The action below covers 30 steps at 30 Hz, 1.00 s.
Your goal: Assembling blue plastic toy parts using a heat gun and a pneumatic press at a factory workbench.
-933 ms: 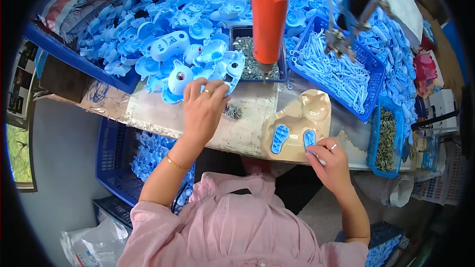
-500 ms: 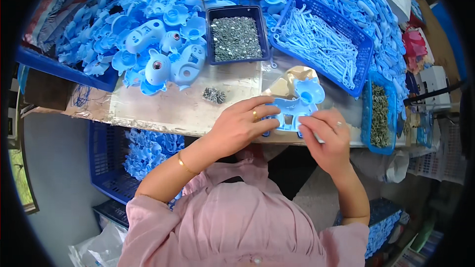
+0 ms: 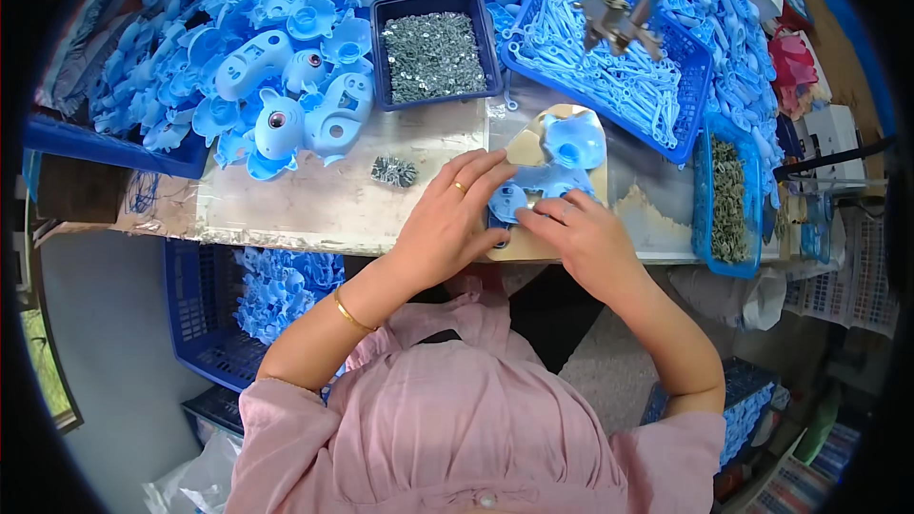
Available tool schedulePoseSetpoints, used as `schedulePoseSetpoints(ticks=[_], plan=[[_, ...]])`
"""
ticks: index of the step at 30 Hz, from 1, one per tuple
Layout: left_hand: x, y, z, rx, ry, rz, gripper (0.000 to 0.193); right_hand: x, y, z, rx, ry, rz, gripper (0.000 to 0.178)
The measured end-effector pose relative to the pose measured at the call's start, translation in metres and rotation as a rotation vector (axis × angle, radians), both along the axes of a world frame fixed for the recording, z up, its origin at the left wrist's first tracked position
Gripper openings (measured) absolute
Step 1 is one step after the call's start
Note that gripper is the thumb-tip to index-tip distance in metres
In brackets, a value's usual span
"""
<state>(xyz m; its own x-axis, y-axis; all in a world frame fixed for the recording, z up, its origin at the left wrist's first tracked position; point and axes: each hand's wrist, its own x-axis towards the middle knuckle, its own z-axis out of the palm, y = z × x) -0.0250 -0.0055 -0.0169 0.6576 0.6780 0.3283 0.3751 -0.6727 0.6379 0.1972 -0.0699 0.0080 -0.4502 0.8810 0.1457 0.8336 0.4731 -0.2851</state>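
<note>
Tan fixture (image 3: 526,148): I judge a blue animal-shaped shell (image 3: 562,179) is being seated on it.
Left hand (image 3: 452,214): at the shell's left end; grip's closure cannot be told.
Right hand (image 3: 586,233): at its lower edge; grip likewise unclear.
Next move: seemingly calls for even pressure.
Shell: light blue, hollow head upward, near the tabletop's (image 3: 286,200) front edge.

Toy shell (image 3: 576,141) lies on fixture (image 3: 529,246) atop workbench (image 3: 286,205), at L-hand fingers (image 3: 481,171) & R-hand fingers (image 3: 547,221). Sm. metal pile (image 3: 393,171) sits L of fingers; metal-pcs. tray (image 3: 491,57) is behind & L, link basket (image 3: 698,86) behind & R, clip tub (image 3: 703,209) farther R, w/ parts heap (image 3: 219,48) at rear L.
</note>
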Motion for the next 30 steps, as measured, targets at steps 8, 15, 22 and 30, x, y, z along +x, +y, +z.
schedulePoseSetpoints(ticks=[8, 15, 22, 30], plan=[[0.013, 0.004, 0.010, -0.009, 0.045, -0.065, 0.072, 0.009, 0.013, 0.008, -0.187, -0.053, 0.034, 0.036], [0.019, 0.000, 0.010, 0.071, 0.104, -0.034, 0.060, 0.127, 0.069, 0.009, 0.148, 0.253, -0.525, 0.020], [0.020, 0.000, 0.009, 0.100, 0.126, -0.029, 0.048, 0.156, 0.144, -0.029, 0.312, -0.158, -0.543, 0.021], [0.018, -0.001, 0.007, 0.091, 0.144, -0.022, 0.044, 0.170, 0.155, -0.023, 0.414, -0.149, -0.340, 0.016]])
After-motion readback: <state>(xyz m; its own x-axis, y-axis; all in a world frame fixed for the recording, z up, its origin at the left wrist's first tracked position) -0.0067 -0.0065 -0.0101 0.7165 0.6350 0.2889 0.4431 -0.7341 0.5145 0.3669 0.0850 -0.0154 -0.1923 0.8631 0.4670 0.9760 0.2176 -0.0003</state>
